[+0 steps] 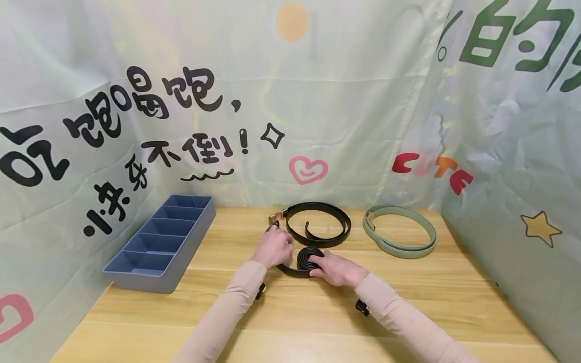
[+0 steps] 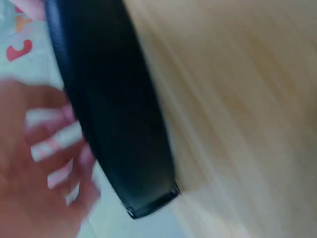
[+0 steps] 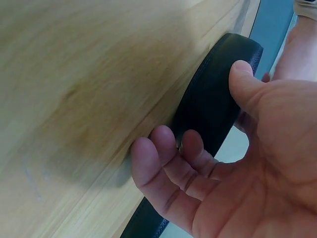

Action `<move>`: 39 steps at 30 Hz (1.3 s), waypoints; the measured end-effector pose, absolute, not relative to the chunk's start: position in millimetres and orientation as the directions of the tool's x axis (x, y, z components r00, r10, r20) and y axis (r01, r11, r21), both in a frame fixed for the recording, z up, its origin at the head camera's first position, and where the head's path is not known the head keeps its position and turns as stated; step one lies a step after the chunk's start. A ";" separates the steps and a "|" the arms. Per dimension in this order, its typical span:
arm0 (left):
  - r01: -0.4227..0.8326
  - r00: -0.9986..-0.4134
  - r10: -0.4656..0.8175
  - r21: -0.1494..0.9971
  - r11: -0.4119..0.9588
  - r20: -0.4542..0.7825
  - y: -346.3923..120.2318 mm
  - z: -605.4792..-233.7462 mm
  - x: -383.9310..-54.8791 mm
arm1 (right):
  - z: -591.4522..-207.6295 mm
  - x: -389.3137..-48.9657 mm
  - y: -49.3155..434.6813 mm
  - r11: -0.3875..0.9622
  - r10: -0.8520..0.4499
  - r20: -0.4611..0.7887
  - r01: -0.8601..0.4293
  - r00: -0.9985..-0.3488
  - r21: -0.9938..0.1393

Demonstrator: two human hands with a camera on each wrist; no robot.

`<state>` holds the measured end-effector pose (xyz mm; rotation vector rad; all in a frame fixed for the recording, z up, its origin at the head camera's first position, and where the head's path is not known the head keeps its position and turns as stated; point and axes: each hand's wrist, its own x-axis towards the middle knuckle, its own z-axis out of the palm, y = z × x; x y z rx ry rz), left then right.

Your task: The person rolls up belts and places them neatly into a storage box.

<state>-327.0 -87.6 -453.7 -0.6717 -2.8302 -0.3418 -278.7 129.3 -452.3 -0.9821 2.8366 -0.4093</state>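
Observation:
A black belt, partly rolled, stands on edge at the table's middle. Its tight coil [image 1: 305, 256] has a loose length [image 1: 290, 273] curving left past my left hand. My right hand [image 1: 339, 268] grips the coil's near right side, its thumb [image 3: 241, 72] against the black strap [image 3: 210, 94] and its fingers curled at the coil. My left hand [image 1: 274, 247] is at the loose length. In the left wrist view its spread, blurred fingers touch the edge of the strap [image 2: 111, 104], whose squared end points down.
Behind the hands lies a second black belt [image 1: 347, 229] in a loose ring, with a gold buckle [image 1: 276, 217]. A green belt [image 1: 399, 250] is looped to its right. On the left stands a blue-grey tray [image 1: 190, 244] with several compartments. Printed cloth [image 1: 354, 126] walls the table's back and sides.

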 end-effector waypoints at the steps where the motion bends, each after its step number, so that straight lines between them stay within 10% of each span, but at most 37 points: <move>1: 0.506 -0.858 0.464 0.199 0.839 0.222 -85.7 -452.3 -325.7 | -452.1 -278.7 129.4 0.757 -0.617 -0.016 -0.587 -0.787 -0.289; 10: 0.547 -0.767 0.626 0.366 0.753 -0.139 -68.2 -453.1 -313.4 | -453.5 -278.8 130.3 0.713 -0.662 0.030 -0.642 -0.749 -0.282; 19: 0.578 -0.741 0.653 0.344 0.740 -0.157 -66.5 -450.9 -317.3 | -450.9 -290.7 136.6 0.633 -0.756 0.003 -0.732 -0.655 -0.254; 27: 0.509 -0.795 0.597 0.414 0.754 -0.109 -66.8 -449.5 -318.4 | -445.0 -284.2 129.0 0.738 -0.664 -0.061 -0.640 -0.745 -0.216; 39: 0.524 -0.837 0.541 0.164 0.836 -0.084 -62.6 -442.1 -314.1 | -450.6 -278.9 122.0 0.684 -0.693 0.051 -0.678 -0.719 -0.271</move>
